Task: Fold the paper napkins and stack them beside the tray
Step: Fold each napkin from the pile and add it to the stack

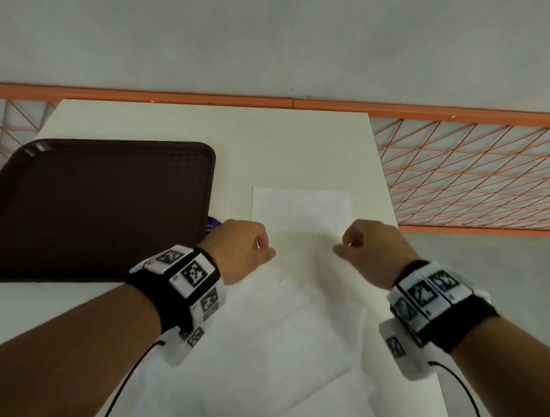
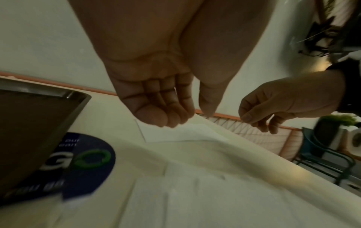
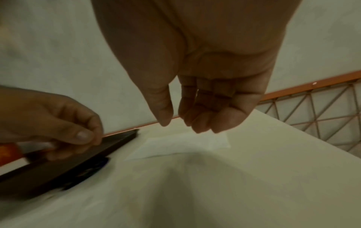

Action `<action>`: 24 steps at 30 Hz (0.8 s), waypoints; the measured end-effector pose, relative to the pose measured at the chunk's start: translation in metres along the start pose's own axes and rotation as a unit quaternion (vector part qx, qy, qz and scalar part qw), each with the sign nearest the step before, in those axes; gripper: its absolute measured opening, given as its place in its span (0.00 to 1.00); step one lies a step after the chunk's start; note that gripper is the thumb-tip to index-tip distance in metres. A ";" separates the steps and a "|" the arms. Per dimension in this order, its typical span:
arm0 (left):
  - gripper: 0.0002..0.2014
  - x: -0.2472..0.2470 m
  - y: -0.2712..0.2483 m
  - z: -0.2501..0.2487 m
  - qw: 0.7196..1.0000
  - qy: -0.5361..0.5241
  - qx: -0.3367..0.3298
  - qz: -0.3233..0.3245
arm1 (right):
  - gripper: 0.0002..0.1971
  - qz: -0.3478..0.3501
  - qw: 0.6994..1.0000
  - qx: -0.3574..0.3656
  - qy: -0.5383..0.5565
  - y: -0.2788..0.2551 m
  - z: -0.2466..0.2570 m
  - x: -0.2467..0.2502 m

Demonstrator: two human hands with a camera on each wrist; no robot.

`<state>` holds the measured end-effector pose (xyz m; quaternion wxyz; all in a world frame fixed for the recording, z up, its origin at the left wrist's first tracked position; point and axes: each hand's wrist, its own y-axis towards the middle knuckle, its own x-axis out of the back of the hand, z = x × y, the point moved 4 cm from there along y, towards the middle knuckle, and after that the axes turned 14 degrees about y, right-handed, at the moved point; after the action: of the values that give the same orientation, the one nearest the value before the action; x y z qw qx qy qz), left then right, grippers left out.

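One folded napkin already lies flat on the tabletop, at about 3 o'clock from the tray and apart from its rim, so the stack beside the tray looks begun with a single piece. You seem to be between napkins now: both hands hover just above the tabletop at the near edge of that napkin, at its 6 o'clock side.

Your left hand has its fingers loosely curled toward the thumb, and the wrist view shows nothing between them. Your right hand is the same, fingers hanging relaxed with a gap to the thumb and no paper in it. Both hands are released.

A larger white sheet is spread below your wrists at 6 o'clock. It reads as the next napkin, unfolded, though I cannot tell how many layers lie there. The next move probably calls for pinching its two corners, carrying one edge over to meet the opposite one, and pressing the crease flat before laying it on the folded one. Thin paper will slide and drag its neighbours, so pick up only the top layer.

The tray is dark, textured and holds nothing visible. A round purple sticker pokes out from under its corner at 5 o'clock.
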<state>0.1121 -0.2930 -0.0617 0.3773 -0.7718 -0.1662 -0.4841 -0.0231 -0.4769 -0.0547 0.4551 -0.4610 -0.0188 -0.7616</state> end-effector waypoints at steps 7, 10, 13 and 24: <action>0.16 -0.058 -0.094 0.016 0.998 0.041 0.001 0.054 | 0.14 0.101 0.994 -0.028 -0.011 -0.117 -0.030 -0.063; 0.18 -0.075 -0.123 0.023 0.998 0.029 0.019 0.052 | 0.22 0.081 0.995 -0.065 -0.003 -0.138 -0.047 -0.078; 0.24 -0.086 -0.137 0.027 0.998 0.017 0.037 0.051 | 0.27 0.064 0.993 -0.096 0.001 -0.145 -0.054 -0.087; 0.28 -0.103 -0.143 0.027 0.998 -0.007 0.058 0.028 | 0.25 0.031 0.987 -0.150 0.058 -0.147 -0.051 -0.089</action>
<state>-0.0088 -0.1671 -0.0986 0.4339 -0.7561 -0.1748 -0.4576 -0.1484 -0.3543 -0.0906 0.4044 -0.4797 0.1360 -0.7667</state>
